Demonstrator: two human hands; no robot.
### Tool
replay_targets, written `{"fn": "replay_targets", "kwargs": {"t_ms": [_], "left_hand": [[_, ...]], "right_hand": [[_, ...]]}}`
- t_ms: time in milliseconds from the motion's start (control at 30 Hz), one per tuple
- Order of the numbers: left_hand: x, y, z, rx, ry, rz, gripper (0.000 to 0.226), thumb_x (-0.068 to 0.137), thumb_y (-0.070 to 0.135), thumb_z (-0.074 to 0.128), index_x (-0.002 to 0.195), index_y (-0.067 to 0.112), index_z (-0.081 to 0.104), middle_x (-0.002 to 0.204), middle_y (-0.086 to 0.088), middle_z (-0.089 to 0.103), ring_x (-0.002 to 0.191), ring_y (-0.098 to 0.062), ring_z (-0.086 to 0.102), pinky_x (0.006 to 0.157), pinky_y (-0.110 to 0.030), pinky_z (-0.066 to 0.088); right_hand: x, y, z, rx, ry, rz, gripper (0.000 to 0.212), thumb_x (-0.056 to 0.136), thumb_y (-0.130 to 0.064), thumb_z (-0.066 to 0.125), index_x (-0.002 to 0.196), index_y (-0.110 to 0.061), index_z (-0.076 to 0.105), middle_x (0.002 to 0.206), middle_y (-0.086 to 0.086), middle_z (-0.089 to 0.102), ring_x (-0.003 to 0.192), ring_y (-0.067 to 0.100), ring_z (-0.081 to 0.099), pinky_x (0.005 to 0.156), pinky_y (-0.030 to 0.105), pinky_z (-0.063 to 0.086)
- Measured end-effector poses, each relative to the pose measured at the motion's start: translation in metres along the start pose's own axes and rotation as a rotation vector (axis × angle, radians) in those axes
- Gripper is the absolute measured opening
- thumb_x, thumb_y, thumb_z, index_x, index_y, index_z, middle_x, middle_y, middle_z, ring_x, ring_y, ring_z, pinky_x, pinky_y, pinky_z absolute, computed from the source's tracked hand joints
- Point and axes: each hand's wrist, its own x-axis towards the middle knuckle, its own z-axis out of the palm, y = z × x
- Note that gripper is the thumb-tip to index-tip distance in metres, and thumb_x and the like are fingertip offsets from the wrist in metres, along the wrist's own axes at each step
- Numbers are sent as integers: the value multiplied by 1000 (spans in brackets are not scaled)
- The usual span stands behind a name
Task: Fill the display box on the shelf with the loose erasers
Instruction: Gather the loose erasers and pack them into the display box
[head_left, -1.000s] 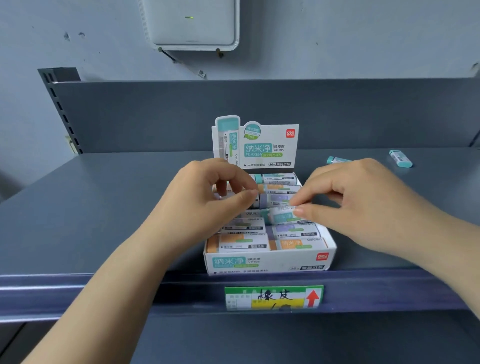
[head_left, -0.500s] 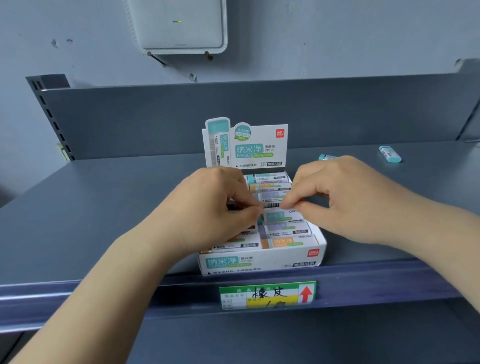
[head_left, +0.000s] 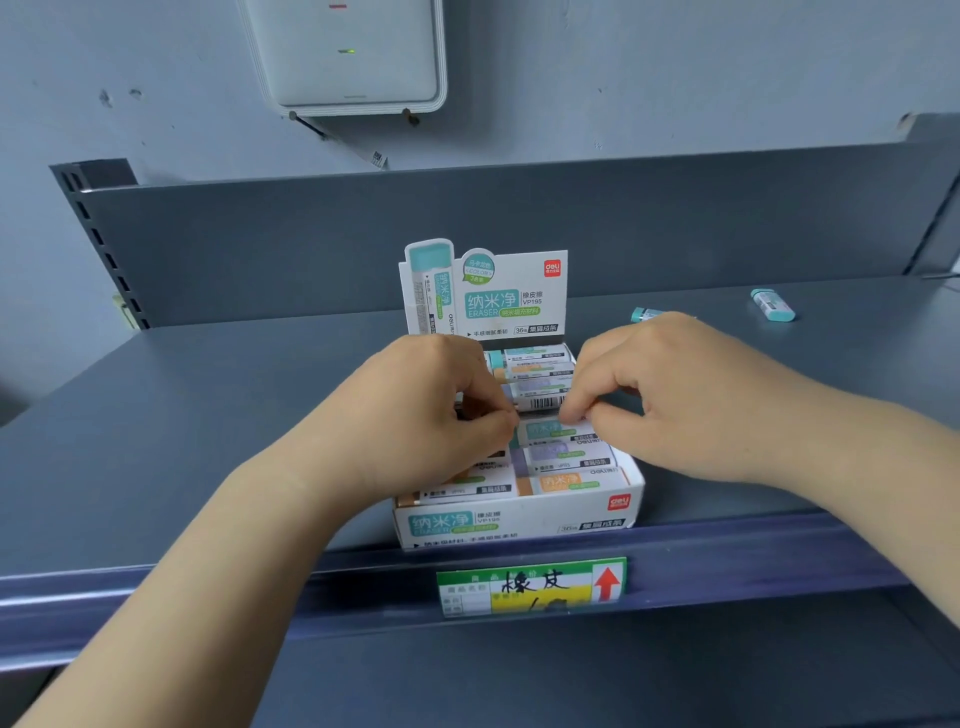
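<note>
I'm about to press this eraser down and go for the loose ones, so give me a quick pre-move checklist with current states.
1. Barcode-side eraser pinched by left hand and right hand: ok.
2. Eraser seated flush in white cardboard display box: cannot tell, fingers hide its ends.
3. Box upright on grey metal shelf: ok.
4. Loose teal-capped eraser lying far right: ok.
5. Second loose teal eraser behind right hand: ok, partly hidden.
6. Free slots in box: cannot tell.

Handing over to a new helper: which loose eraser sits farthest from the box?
Start at the white display box on the grey shelf and look right, past the right hand. The far eraser lies fully in view, teal-capped; the nearer eraser peeks from behind that hand.
</note>
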Motion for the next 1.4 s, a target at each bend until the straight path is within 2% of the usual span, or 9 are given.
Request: {"fn": "replay_targets", "kwargs": {"t_ms": [200, 300, 433, 633, 800, 1000, 1133, 1267, 1400], "left_hand": [[0, 0, 2, 76, -48, 21, 35, 77, 37, 48, 74, 10, 72, 75, -1, 59, 67, -18, 54, 63, -38, 47], [-2, 1, 0, -11, 0, 19, 18, 81, 29, 59, 79, 22, 75, 76, 9, 59, 68, -10, 53, 60, -26, 43], [-1, -2, -3, -81, 125, 1, 14, 79, 24, 59, 79, 28, 73, 75, 15, 59, 75, -4, 50, 58, -15, 36], [5, 6, -8, -39, 277, 29, 13, 81, 26, 58, 84, 28, 71, 80, 16, 58, 74, -1, 52, 62, -17, 41], [16, 28, -5, 106, 335, 103, 15, 83, 29, 57, 94, 27, 67, 83, 14, 54, 75, -9, 49, 65, -26, 43], [46, 75, 19, 244, 258, 150, 20, 86, 36, 51, 102, 27, 60, 99, 11, 57, 95, -12, 51, 74, -25, 38], [71, 102, 46, 307, 232, 101, 28, 87, 36, 49, 113, 27, 56, 110, 8, 56, 107, -15, 49, 80, -26, 36], [98, 122, 74, 374, 172, 28, 37, 88, 40, 48, 121, 26, 50, 118, 7, 53, 113, -17, 47, 78, -25, 31], [119, 128, 94, 431, 98, -70, 41, 87, 44, 49, 123, 23, 49, 120, 5, 53, 114, -18, 46, 79, -26, 33]], "right_hand": [[-3, -1, 3, -66, -36, -1, 33, 85, -14, 45, 95, -30, 72, 93, -19, 60, 93, 4, 54, 67, 22, 39], [-4, 3, 5, -2, 33, -13, 29, 84, -13, 49, 91, -27, 74, 84, -19, 57, 86, 4, 56, 75, 27, 46], [-6, 13, 3, 130, 256, 4, 24, 80, -7, 59, 83, -24, 75, 71, -24, 55, 68, -10, 52, 64, 5, 38], [-14, 25, -7, 104, 432, 118, 21, 77, -8, 60, 77, -26, 70, 73, -21, 58, 60, 9, 52, 59, 11, 38], [-23, 38, -13, 79, 527, 163, 22, 75, -6, 58, 80, -23, 70, 71, -22, 52, 65, -15, 49, 55, 12, 30], [-42, 77, -26, -20, 445, 277, 15, 79, -18, 57, 85, -29, 64, 81, -15, 55, 63, -9, 45, 52, 20, 27], [-55, 114, -39, -53, 362, 292, 15, 82, -27, 57, 95, -30, 63, 91, -16, 54, 67, 0, 45, 66, 25, 37], [-64, 152, -50, -83, 249, 283, 17, 82, -32, 57, 99, -31, 59, 95, -16, 52, 69, 0, 44, 60, 23, 33], [-67, 186, -58, -70, 168, 260, 22, 82, -35, 58, 103, -29, 59, 104, -13, 56, 87, 9, 48, 67, 25, 35]]}}
